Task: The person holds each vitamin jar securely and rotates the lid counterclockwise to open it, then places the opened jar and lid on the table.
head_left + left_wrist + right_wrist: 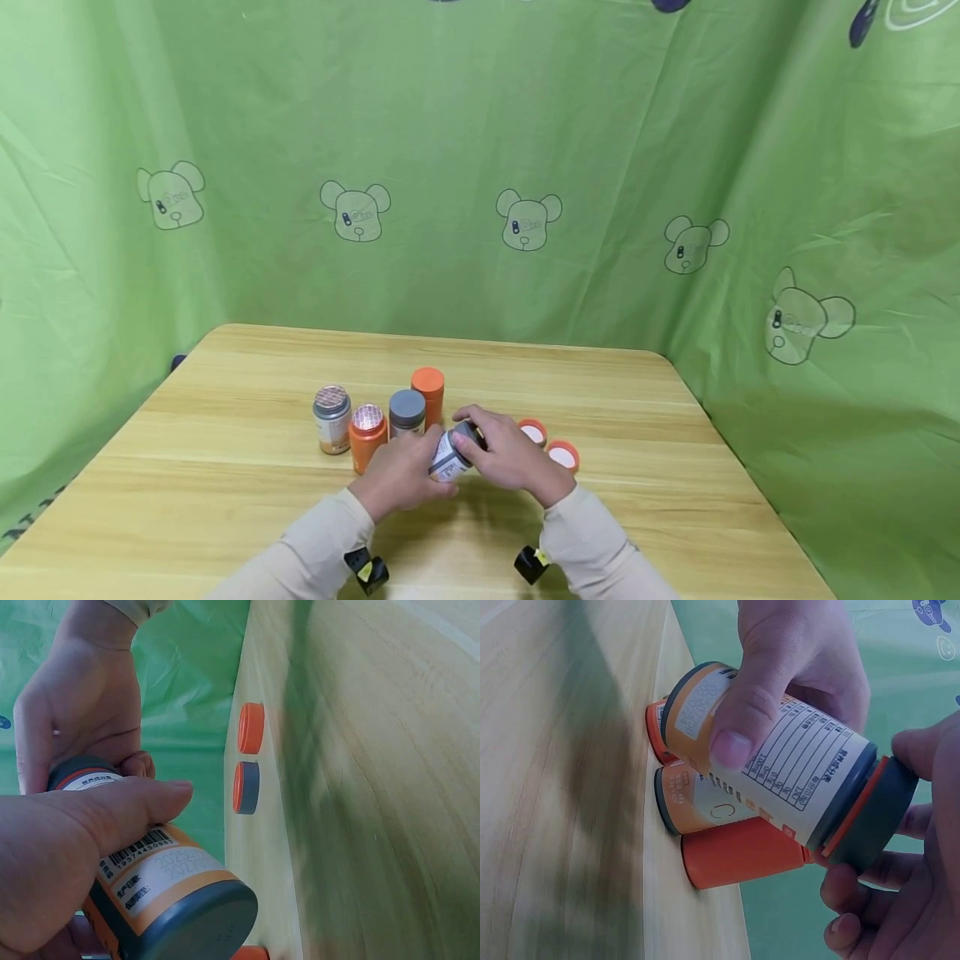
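Above the table, my left hand (401, 472) grips a grey supplement bottle (447, 462) with an orange and white label round its body. The bottle is tilted, its top toward the right. My right hand (512, 454) holds the dark grey screw cap (877, 814) with thumb and fingers. An orange ring shows between cap and bottle neck in the right wrist view; the cap is still at the neck. Just left stand a grey-capped bottle (407, 410), an orange-capped bottle (428, 385), a foil-sealed orange bottle (367, 442) and a foil-sealed grey bottle (332, 423).
Two loose caps lie inner side up right of my right hand: a grey one (249, 787) with an orange inside and an orange one (252, 729). A wooden table (225, 500) bears everything. Green curtain (450, 283) surrounds its back and sides.
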Demonstrator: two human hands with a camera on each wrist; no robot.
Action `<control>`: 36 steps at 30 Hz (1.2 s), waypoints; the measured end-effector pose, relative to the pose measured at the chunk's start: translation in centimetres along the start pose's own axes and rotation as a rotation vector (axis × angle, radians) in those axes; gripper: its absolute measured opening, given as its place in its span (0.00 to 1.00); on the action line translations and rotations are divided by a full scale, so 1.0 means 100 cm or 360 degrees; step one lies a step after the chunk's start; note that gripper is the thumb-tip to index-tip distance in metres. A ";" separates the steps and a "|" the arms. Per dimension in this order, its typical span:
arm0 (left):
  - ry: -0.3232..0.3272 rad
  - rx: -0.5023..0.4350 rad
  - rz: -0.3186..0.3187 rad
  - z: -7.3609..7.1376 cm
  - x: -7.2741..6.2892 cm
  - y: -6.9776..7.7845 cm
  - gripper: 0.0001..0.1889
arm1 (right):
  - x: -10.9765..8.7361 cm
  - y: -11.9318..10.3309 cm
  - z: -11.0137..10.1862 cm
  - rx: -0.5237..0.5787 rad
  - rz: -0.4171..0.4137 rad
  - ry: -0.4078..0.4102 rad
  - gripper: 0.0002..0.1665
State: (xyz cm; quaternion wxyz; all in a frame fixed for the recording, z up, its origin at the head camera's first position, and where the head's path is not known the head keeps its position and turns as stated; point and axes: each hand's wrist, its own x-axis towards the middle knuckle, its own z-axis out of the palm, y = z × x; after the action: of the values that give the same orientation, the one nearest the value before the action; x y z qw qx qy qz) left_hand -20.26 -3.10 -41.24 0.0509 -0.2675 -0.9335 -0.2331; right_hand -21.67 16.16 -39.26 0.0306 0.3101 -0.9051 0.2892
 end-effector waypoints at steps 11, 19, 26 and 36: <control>0.0005 0.0000 -0.0019 0.000 0.000 -0.001 0.32 | 0.000 0.000 -0.003 0.0077 -0.0065 -0.0053 0.22; -0.0027 -0.0015 -0.0015 0.002 0.000 -0.002 0.33 | 0.001 0.002 -0.001 0.0062 0.0039 -0.0097 0.25; -0.0047 -0.0028 -0.0031 0.004 -0.002 -0.003 0.32 | -0.001 0.002 0.000 0.0073 -0.0021 -0.0130 0.21; -0.0042 -0.0033 -0.0020 0.004 0.001 -0.002 0.31 | -0.001 0.001 -0.002 0.0038 0.0053 -0.0065 0.28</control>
State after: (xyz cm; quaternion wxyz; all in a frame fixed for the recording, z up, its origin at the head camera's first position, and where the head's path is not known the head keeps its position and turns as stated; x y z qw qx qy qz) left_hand -20.44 -3.01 -41.67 0.0342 -0.2652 -0.9333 -0.2396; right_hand -21.74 16.38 -39.19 0.0036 0.3012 -0.9071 0.2941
